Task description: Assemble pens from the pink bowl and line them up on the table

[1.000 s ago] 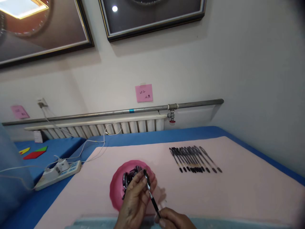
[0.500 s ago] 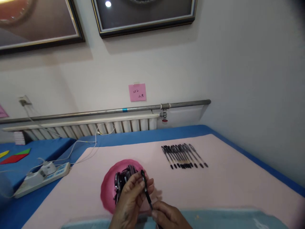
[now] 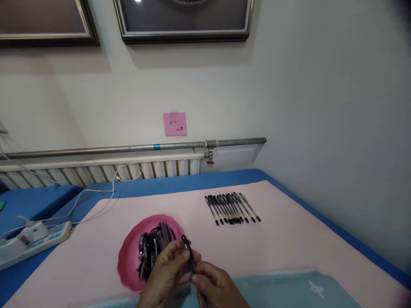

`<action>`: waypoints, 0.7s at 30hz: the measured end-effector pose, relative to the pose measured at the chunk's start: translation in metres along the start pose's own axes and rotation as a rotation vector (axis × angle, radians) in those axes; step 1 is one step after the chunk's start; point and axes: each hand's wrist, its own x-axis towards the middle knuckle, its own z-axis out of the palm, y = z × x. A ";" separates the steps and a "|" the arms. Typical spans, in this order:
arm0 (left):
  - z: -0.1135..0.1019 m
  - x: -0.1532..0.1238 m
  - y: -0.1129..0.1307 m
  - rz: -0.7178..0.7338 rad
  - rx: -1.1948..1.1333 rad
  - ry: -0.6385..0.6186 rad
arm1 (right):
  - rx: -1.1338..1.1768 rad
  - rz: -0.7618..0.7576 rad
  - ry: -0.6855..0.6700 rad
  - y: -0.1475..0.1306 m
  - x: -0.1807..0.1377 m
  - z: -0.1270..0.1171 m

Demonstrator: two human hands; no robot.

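Note:
Between both hands is a black pen (image 3: 187, 245), its dark capped end pointing up and away. My left hand (image 3: 168, 273) pinches the upper part with thumb and fingers. My right hand (image 3: 216, 282) grips the lower part, and its fingers hide much of that end. Just behind my left hand, a pink scalloped plate (image 3: 126, 261) holds a heap of black pen parts (image 3: 154, 244), too jumbled to tell apart. Farther back on the right, several black-and-clear pens (image 3: 229, 207) lie side by side in a row.
A pale pink sheet (image 3: 289, 239) covers the blue table (image 3: 180, 179). A teal cloth (image 3: 282, 286) lies along the near edge. To the left sits a white power strip (image 3: 54, 239) with plugs and cables. A radiator (image 3: 167, 167) and metal pipe (image 3: 135, 149) run along the wall.
The view has swung to the right, so everything sits farther left. My right hand has come closer to my left along the pen, covering more of its lower part.

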 end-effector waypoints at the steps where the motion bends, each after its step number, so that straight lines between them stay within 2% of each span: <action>1: 0.000 0.000 0.000 0.006 0.010 -0.029 | 0.017 -0.004 0.001 0.001 0.000 0.000; 3: 0.000 0.001 0.000 0.002 0.028 -0.056 | 0.053 -0.011 -0.002 0.000 0.000 -0.001; 9: -0.001 0.003 0.005 0.108 0.026 0.011 | 0.103 -0.030 -0.076 -0.005 -0.003 -0.001; 12: -0.003 0.005 0.005 0.106 0.066 0.000 | 0.073 -0.022 -0.059 -0.004 -0.001 -0.003; 14: -0.005 0.007 0.004 0.127 0.117 0.020 | 0.048 -0.004 0.015 -0.004 0.001 -0.012; 17: -0.006 0.010 0.002 0.153 0.185 0.089 | -0.074 -0.021 0.283 -0.010 -0.002 -0.037; 19: -0.007 0.011 0.002 0.114 0.214 0.087 | -0.260 -0.041 0.461 -0.016 -0.006 -0.056; 21: -0.008 0.011 0.002 0.078 0.234 0.071 | -0.493 -0.003 0.516 -0.020 -0.010 -0.070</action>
